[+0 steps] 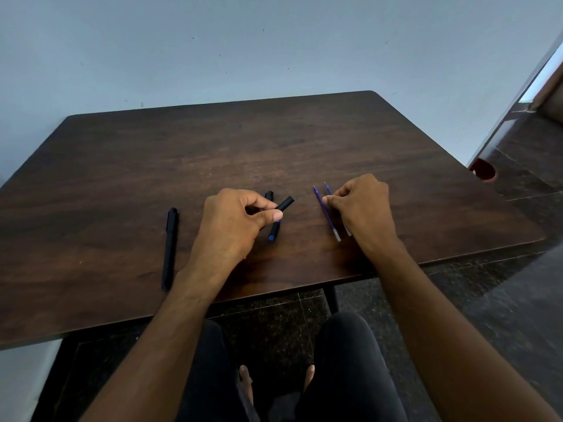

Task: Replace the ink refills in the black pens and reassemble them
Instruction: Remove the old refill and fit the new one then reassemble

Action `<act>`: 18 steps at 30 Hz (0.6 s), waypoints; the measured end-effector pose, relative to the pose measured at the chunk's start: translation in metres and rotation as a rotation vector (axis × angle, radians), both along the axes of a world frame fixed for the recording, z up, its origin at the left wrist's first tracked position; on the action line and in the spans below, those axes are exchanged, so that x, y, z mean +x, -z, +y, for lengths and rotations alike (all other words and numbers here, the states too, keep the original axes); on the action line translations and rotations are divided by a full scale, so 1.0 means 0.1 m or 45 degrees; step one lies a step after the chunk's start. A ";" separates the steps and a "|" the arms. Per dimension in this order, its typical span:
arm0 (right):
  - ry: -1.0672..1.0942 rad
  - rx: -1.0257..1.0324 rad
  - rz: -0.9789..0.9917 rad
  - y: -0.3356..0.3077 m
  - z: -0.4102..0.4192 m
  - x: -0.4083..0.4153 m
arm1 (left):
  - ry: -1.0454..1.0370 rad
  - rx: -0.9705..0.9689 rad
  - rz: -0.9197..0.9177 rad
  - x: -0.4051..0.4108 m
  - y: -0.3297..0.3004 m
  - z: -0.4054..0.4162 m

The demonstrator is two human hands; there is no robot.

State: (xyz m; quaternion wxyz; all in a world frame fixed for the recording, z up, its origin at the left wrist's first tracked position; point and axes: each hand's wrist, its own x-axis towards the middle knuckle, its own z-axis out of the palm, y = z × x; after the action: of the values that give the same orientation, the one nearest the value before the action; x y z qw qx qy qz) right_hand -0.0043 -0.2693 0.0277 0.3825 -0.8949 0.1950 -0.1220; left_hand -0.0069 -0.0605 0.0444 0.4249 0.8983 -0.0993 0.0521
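Observation:
My left hand [234, 220] pinches a short black pen barrel piece [285, 204] between thumb and fingers, held just above the table. Under it lies another black pen part [273, 229] with a blue end, pointing toward me. A whole black pen [169, 248] lies lengthwise at the left. Two blue ink refills [326, 213] lie side by side to the right. My right hand [362, 208] rests on them, its fingertips touching the refills; whether it grips one I cannot tell.
The dark wooden table [274, 141] stands against a pale wall. Its front edge runs close to my knees. A red round object [484, 170] sits on the dark floor past the table's right edge.

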 end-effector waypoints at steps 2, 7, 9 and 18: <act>0.005 -0.006 0.012 0.00 0.00 0.01 | -0.002 0.003 -0.003 0.00 0.00 0.00; 0.014 -0.036 -0.006 0.01 -0.01 0.00 | -0.008 0.015 0.002 0.00 -0.01 -0.01; 0.020 -0.061 -0.025 0.02 -0.01 0.00 | -0.005 0.025 0.007 0.00 0.00 0.00; 0.017 -0.079 -0.036 0.00 -0.02 -0.01 | -0.031 0.003 -0.009 0.03 -0.02 0.14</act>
State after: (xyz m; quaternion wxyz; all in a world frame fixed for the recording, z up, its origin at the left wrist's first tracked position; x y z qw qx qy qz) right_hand -0.0053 -0.2714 0.0276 0.3566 -0.9031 0.1918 -0.1431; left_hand -0.0037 -0.0468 0.0466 0.4228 0.8997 -0.0900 0.0604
